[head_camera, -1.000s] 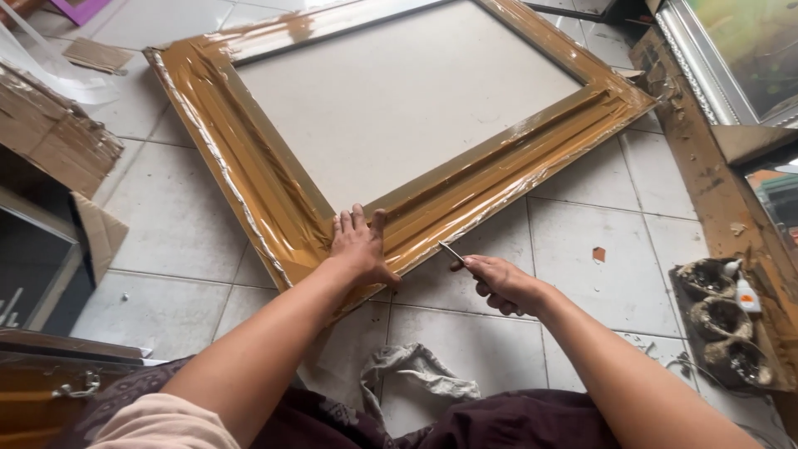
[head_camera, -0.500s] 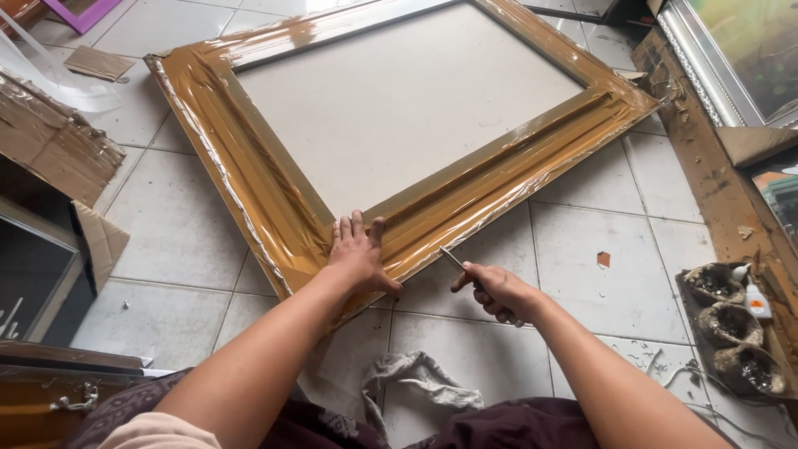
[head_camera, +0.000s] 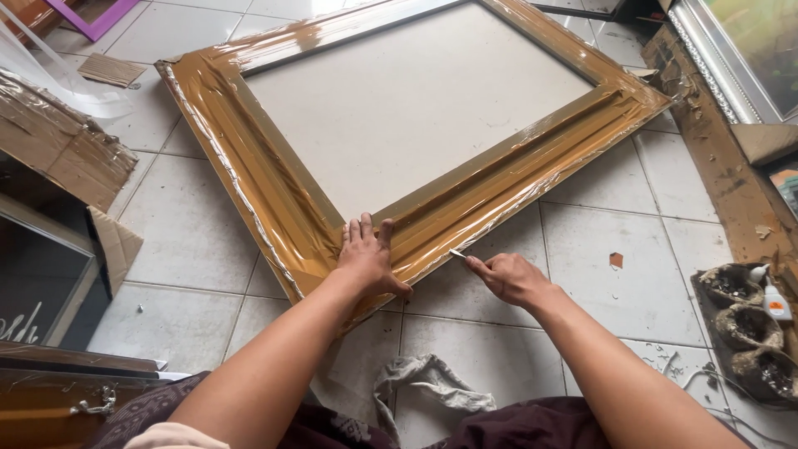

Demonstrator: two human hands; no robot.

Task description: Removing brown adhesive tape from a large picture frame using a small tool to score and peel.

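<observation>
Head view, looking down at a tiled floor. A large picture frame, wrapped in glossy, wrinkled clear film over golden-brown moulding, lies flat with one corner pointing toward the person; its far corner is cut off by the top edge. The frame encloses a matte, off-white panel. The left hand lies open, palm down, fingers spread, pressing on the near corner of the frame. The right hand is closed around a thin blade, whose tip meets the frame's outer edge; most of the tool is hidden inside the fist, so its kind is hard to make out. A crumpled grey rag lies on the tiles between the forearms. At right, a dark tray of crusted cups and a small white bottle are partly cropped. At left, film-wrapped brown pieces are partly out of view.
</observation>
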